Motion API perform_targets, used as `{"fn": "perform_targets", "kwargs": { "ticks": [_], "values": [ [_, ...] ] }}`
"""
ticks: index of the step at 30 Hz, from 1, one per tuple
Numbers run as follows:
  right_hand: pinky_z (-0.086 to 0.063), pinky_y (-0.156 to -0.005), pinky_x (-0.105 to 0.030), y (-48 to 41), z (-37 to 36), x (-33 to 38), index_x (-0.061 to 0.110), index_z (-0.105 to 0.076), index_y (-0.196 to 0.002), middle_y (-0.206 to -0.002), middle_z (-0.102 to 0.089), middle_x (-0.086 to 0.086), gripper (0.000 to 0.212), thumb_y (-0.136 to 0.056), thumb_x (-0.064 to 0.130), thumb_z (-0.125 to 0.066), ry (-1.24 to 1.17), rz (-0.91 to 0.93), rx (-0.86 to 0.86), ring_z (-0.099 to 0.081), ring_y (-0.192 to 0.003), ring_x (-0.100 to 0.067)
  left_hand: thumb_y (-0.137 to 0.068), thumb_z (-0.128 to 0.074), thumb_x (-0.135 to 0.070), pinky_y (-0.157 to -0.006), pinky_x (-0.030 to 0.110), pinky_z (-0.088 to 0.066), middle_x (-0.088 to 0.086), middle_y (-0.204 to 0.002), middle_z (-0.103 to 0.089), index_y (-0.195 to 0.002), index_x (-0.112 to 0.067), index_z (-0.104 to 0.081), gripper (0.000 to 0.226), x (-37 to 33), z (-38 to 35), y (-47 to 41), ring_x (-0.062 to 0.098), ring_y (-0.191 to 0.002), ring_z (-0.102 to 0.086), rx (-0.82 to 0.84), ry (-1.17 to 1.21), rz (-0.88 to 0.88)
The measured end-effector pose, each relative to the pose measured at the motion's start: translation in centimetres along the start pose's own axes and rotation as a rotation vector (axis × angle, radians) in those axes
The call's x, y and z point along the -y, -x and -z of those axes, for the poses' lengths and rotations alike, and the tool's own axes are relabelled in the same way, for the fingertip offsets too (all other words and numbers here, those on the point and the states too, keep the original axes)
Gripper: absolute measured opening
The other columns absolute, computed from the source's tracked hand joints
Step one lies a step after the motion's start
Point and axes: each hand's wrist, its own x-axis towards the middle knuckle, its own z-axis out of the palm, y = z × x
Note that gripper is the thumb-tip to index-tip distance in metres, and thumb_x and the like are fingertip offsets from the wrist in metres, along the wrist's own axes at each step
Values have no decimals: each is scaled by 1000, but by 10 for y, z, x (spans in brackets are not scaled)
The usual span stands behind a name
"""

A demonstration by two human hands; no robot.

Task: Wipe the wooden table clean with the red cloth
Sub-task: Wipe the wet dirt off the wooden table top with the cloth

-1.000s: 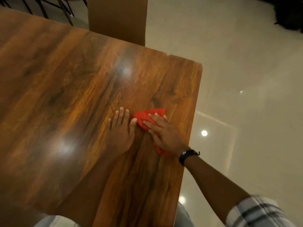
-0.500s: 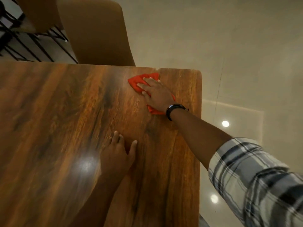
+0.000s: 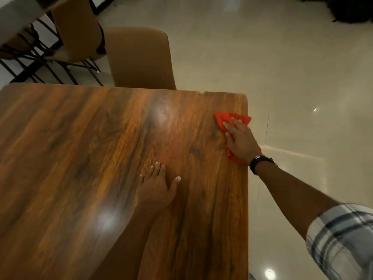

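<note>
the right grip point(image 3: 242, 140) lies flat, fingers straight, pressing the cloth point(image 3: 221, 120) onto the tabletop point(image 3: 80, 158) near its far right corner; one cloth tip pokes past the right edge. the left grip point(image 3: 155, 188) rests flat and spread on the wood, well apart from the cloth, holding nothing. a chair point(image 3: 139, 59) stands at the far edge.

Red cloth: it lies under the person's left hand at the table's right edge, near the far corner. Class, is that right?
No: the head view shows the red cloth under the right hand, at the right edge of the table near the far corner. The left hand rests on bare wood.
</note>
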Motion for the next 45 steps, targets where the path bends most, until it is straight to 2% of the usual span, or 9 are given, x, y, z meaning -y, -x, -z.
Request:
{"fn": "perform_targets", "kwargs": {
  "ticks": [6, 11, 14, 19, 26, 31, 37, 42, 45],
  "values": [
    [-18, -121, -47, 182, -24, 38, 24, -40, -147, -158, -29, -8, 44, -103, 30, -41, -23, 8, 8, -23, -147, -30, -97, -24, -63, -122, 46, -9, 1, -163, -15, -155, -19, -20, 73, 36, -33, 131, 17, -151, -8, -3, 107, 23],
    [-12, -121, -46, 321, -51, 92, 24, -39, -147, -158, -29, -7, 47, -102, 23, -48, -27, 53, 52, -24, -147, -30, -100, -26, -55, -122, 44, -6, 0, -164, -8, -157, -20, -13, 68, 73, -53, 242, 15, -152, -2, 32, 166, 79],
    [-15, -120, -49, 381, -68, 134, 22, -42, -146, -157, -31, -8, 47, -101, 23, -50, -20, 75, 71, -26, -146, -32, -101, -26, -53, -122, 41, -5, -2, -165, -5, -157, -21, -11, 66, 98, -60, 287, 14, -152, -1, 27, 158, 130],
    [-8, -122, -49, 429, -97, 189, 24, -31, -151, -160, -22, -9, 51, -102, 31, -44, 40, 109, 162, -17, -149, -29, -102, -26, -52, -122, 42, -7, -2, -165, -5, -157, -22, -11, 64, 130, -66, 315, 15, -152, -1, -11, 244, 175],
    [-2, -123, -45, 374, -127, 248, 27, -23, -154, -163, -14, -8, 52, -104, 37, -33, 89, 197, 214, -8, -151, -25, -103, -25, -47, -123, 39, -7, 0, -164, -6, -157, -19, -12, 62, 167, -47, 292, 14, -152, -2, -87, 305, 181],
    [-3, -122, -47, 262, -154, 295, 24, -24, -154, -163, -11, -10, 51, -104, 36, -31, 79, 189, 178, -7, -151, -28, -104, -24, -45, -122, 43, -8, 1, -165, -3, -157, -18, -8, 61, 212, -27, 257, 14, -151, 1, -83, 316, 194],
    [-5, -120, -50, 128, -189, 353, 20, -27, -153, -162, -13, -12, 52, -104, 34, -34, 87, 179, 211, -9, -150, -33, -104, -23, -47, -122, 41, -2, 0, -165, -3, -157, -20, -6, 62, 276, -5, 217, 16, -152, 1, -31, 304, 251],
    [-4, -121, -47, 70, -217, 398, 23, -30, -152, -163, -16, -7, 48, -105, 28, -31, 82, 284, 251, -10, -150, -30, -104, -25, -46, -121, 41, -2, -2, -165, -1, -157, -21, -5, 62, 321, 3, 199, 14, -151, 2, -34, 329, 300],
    [-5, -121, -48, 72, -234, 422, 23, -32, -151, -162, -17, -7, 46, -105, 25, -33, 79, 380, 318, -11, -150, -29, -104, -25, -45, -123, 41, -5, -1, -165, -3, -157, -20, -7, 61, 333, -1, 211, 14, -151, 0, -32, 370, 345]
  ]
}}
